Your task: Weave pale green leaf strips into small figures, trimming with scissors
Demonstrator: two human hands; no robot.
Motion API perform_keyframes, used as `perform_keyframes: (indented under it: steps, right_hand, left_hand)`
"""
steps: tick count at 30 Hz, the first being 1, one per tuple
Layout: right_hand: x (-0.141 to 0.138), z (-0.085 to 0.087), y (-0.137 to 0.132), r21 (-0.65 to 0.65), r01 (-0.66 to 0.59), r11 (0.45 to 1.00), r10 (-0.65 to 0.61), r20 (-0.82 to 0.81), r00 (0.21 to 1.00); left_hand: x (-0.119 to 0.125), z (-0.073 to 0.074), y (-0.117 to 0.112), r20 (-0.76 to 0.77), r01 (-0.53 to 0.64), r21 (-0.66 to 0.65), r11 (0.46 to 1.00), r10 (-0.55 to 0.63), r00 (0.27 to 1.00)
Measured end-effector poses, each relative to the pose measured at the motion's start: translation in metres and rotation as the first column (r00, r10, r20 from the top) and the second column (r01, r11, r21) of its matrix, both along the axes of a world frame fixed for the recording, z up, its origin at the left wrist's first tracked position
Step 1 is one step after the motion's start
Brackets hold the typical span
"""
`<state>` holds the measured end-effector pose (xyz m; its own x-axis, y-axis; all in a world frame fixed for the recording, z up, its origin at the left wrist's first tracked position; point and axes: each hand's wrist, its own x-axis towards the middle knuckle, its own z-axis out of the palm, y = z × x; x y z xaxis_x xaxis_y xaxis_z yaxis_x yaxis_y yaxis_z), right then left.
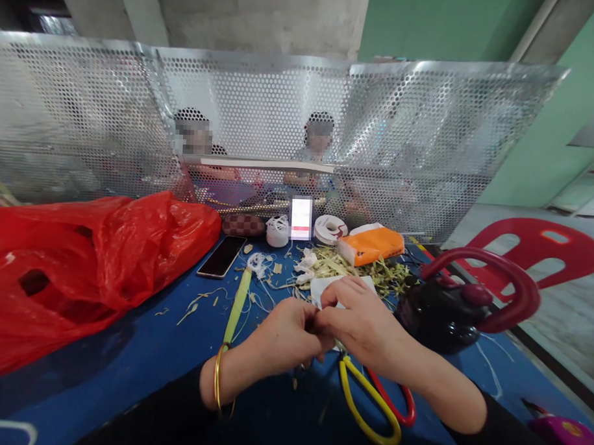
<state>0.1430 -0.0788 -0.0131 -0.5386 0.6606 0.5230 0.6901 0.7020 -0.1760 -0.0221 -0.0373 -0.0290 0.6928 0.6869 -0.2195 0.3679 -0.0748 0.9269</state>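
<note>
From where I stand, the left hand (288, 331) and right hand (362, 319) meet fingertip to fingertip, curled close as if around something small; whether they pinch anything I cannot tell, because the fingers hide it. Whatever it is would sit between them, just over a white paper-like sheet (319, 288), perhaps laid there to keep the work clean. Scissors with one yellow and one red loop handle (391, 439) lie below the right hand, probably for easy reach. The pale green flat strip (238, 308) lies beside the left wrist, apart from the heap of dry greenish scraps (385, 277), likely so they don't mix. Counting across the blue counter (170, 361): one strip, one sheet, one black phone (222, 257), one orange soft packet (374, 243), one black kettle with a dark-red handle (434, 318), one red plastic bag (164, 237); scraps, too many to count.
</note>
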Motion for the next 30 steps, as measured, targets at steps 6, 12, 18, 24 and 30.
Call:
perform_keyframes:
  steps: [6,12,18,24,30]
  right_hand:
    - [-0.002,-0.006,-0.002,-0.16,-0.037,0.986,-0.004,-0.247,0.969]
    - [-0.003,-0.003,-0.006,-0.379,-0.097,0.92,-0.191,-0.651,0.735]
    - [-0.006,-0.001,-0.005,-0.465,-0.349,0.814,-0.364,-0.876,0.317]
    - [-0.004,0.001,-0.005,-0.364,-0.319,0.875,-0.31,-0.928,0.209]
    - [-0.005,0.004,-0.004,-0.276,-0.317,0.908,-0.23,-0.958,0.173]
  left_hand:
    - [0.001,0.004,-0.001,0.007,0.019,-0.025,0.999,-0.019,1.0]
    - [0.004,0.008,-0.003,0.046,0.071,-0.148,0.986,-0.065,0.997]
    - [0.002,0.009,-0.003,0.046,0.084,-0.179,0.98,-0.077,0.996]
    - [-0.001,0.006,0.001,0.135,0.152,-0.218,0.964,-0.124,0.983]
    - [-0.001,0.005,0.001,0.142,0.166,-0.238,0.957,-0.135,0.981]
